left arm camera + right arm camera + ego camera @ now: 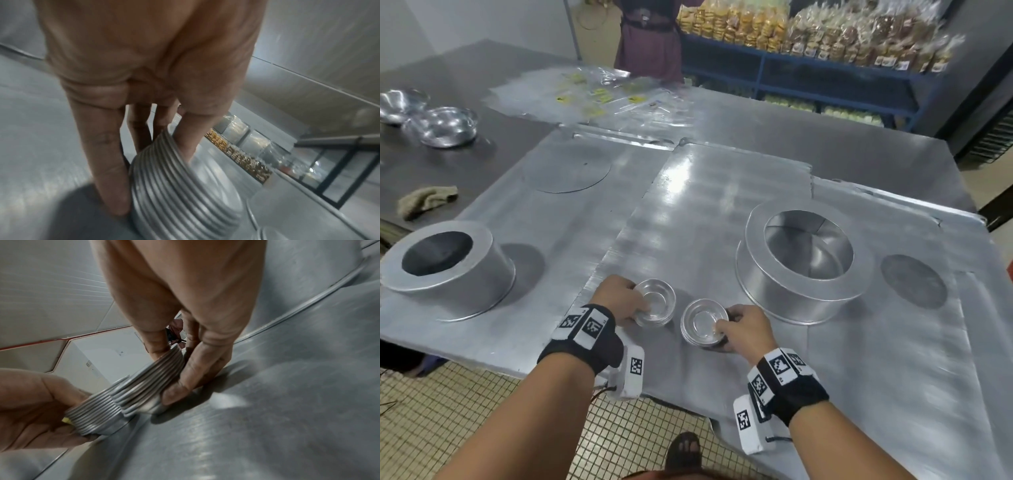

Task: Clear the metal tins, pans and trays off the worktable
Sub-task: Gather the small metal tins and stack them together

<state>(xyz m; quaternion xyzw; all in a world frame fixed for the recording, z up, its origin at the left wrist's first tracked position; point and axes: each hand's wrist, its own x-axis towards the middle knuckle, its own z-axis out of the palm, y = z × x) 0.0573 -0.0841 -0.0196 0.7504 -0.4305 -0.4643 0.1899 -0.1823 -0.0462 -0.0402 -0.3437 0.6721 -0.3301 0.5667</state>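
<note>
A: What is the left hand (619,301) doing?

B: Its grip is closed around a nested stack of small round tins (655,308). In the left wrist view the thumb (188,138) reaches over the rim into the top tin, and the other fingers (107,170) run down the ribbed outer side to the tabletop (705,212).

A: And the right hand (743,327)?

B: The same kind of hold, on a second stack of small tins (703,325). The right wrist view shows the thumb on one side of the ribbed stack and the fingers (197,369) pressed against the other side, with their tips down at the metal surface.

A: Where do the two stacks sit?

B: Near the front edge of the tabletop, on the metal sheet, just beside each other; in the right wrist view their rims look to be touching. Whether either stack is lifted clear of the sheet, I cannot tell.

A: What else is out?

B: A big round pan (804,260) sits near the right-hand stack, open side up. Another round pan (445,270) sits well apart at the left. Two shiny bowls (445,126) stand at the far left, with a crumpled cloth (426,200) nearer. A person (649,37) stands beyond the far edge, by a shelf of bagged goods (808,31).
</note>
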